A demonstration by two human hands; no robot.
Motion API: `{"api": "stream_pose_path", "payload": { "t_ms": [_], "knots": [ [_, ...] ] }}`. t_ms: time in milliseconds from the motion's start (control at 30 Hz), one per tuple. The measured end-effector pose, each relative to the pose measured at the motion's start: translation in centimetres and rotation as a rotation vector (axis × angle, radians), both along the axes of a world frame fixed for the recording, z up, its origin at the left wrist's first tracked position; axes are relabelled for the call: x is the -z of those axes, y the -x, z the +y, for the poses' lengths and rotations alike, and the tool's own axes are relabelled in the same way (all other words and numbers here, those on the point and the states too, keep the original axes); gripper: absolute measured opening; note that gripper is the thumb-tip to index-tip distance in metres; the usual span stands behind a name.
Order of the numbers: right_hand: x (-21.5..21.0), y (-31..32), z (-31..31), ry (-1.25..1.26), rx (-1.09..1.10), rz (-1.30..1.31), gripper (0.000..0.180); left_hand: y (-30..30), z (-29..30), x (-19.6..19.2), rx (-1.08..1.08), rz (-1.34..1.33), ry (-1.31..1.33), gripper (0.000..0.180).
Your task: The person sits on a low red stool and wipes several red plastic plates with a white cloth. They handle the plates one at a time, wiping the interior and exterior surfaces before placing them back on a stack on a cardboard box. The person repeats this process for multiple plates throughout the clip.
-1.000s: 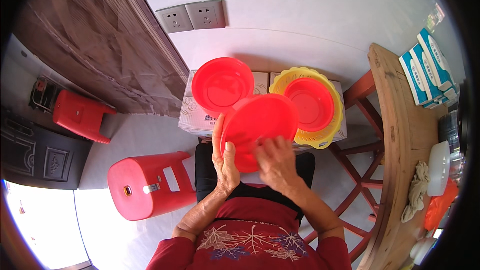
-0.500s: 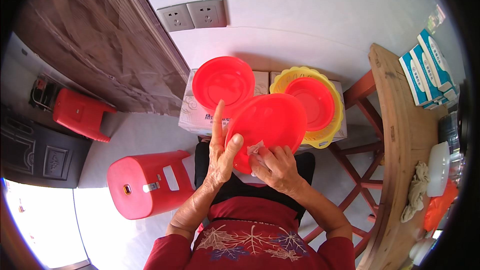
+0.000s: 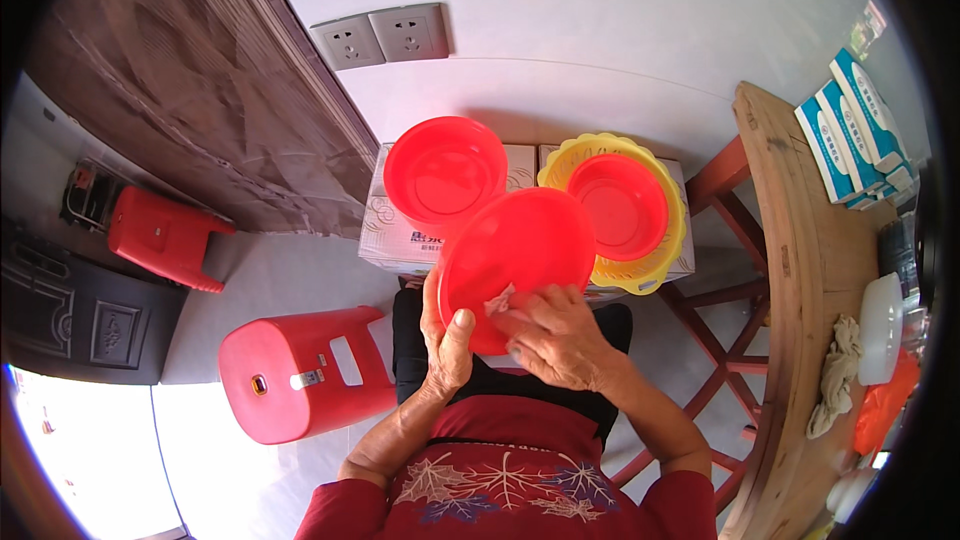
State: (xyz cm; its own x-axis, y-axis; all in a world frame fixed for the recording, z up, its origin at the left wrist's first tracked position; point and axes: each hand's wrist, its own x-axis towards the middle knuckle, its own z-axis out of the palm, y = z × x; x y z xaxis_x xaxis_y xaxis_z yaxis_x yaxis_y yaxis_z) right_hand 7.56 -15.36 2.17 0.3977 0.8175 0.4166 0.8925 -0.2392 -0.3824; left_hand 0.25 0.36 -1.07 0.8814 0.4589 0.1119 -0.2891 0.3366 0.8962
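Note:
A red plastic basin [image 3: 525, 240] is tilted toward me above my lap. My left hand [image 3: 447, 348] is closed on its left rim, thumb on the near side and the other fingers partly hidden behind the wall. Against the inside of the basin, my right hand [image 3: 562, 342] presses a crumpled pale tissue [image 3: 499, 301], its fingertips slightly blurred. Just beyond, a second red basin [image 3: 445, 165] stands on a cardboard box. To its right, a smaller red basin [image 3: 618, 205] sits inside a yellow basket with a scalloped rim [image 3: 668, 258].
Cardboard boxes [image 3: 395, 235] stand against the wall. A red plastic stool [image 3: 290, 380] lies on its side to my left, with another red stool [image 3: 160, 230] farther off. At right is a wooden table [image 3: 800, 290] bearing blue-and-white packs [image 3: 850, 130] and a crumpled cloth [image 3: 835, 375].
My left hand's raised index finger has come down to the basin's rim. The basin has shifted slightly left. My right hand has moved the tissue a little left and down across its inside.

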Motion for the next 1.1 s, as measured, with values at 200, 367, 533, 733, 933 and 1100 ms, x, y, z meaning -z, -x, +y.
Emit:
{"api": "stream_pose_path", "payload": {
  "t_ms": [200,367,533,733,933,1100],
  "knots": [
    [0.5,-3.0,-1.2,0.037,0.373,-0.505,0.028,-0.2,0.0,0.4,-0.016,0.063,-0.150,0.081],
    [2.5,0.1,0.8,-0.015,0.345,-0.182,0.023,-0.4,-0.4,-0.3,-0.046,0.016,-0.126,0.077],
    [2.2,2.4,4.1,-0.366,0.062,0.198,0.041,0.5,0.6,-0.5,-0.016,0.143,-0.142,0.072],
    [1.3,1.7,1.8,-0.119,0.007,-0.177,0.034,0.3,3.3,-1.5,0.040,0.154,-0.275,0.073],
    [2.8,1.1,1.1,-0.088,0.116,-0.425,0.020,-1.5,3.5,-3.5,0.205,0.089,-0.123,0.093],
    [2.3,2.0,3.9,-0.174,0.208,-0.278,0.033,-0.4,0.8,0.3,-0.027,0.027,-0.147,0.095]
  ]
}}
